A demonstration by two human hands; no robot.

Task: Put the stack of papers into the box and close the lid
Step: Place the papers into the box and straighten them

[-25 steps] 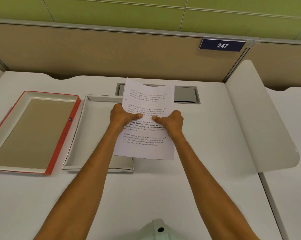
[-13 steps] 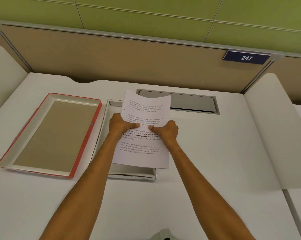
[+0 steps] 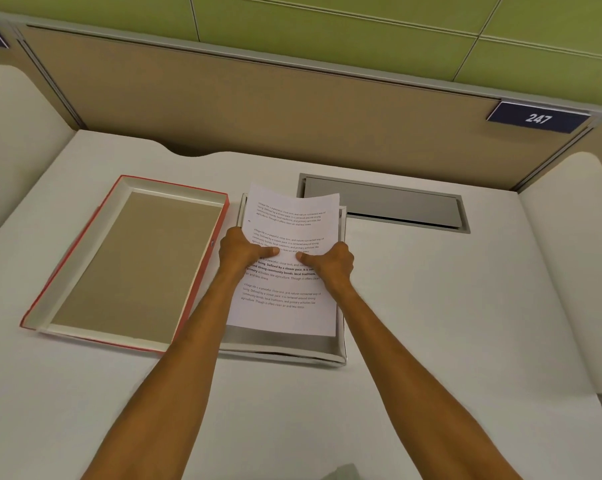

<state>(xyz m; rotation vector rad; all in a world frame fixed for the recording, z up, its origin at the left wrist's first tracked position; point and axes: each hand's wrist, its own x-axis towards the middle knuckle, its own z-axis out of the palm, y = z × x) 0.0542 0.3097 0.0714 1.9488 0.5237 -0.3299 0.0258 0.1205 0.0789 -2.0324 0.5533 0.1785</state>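
Two hands [image 3: 285, 261] with papers [image 3: 285, 296] over box [image 3: 327, 358]; lid [image 3: 202, 271] alongside.

Open desk surface [image 3: 431, 306] right of the white box [image 3: 341, 358], free for passing. Leftward blocked by the red-edged lid [image 3: 220, 216], just beside the box. Beyond, a partition wall [image 3: 292, 109].
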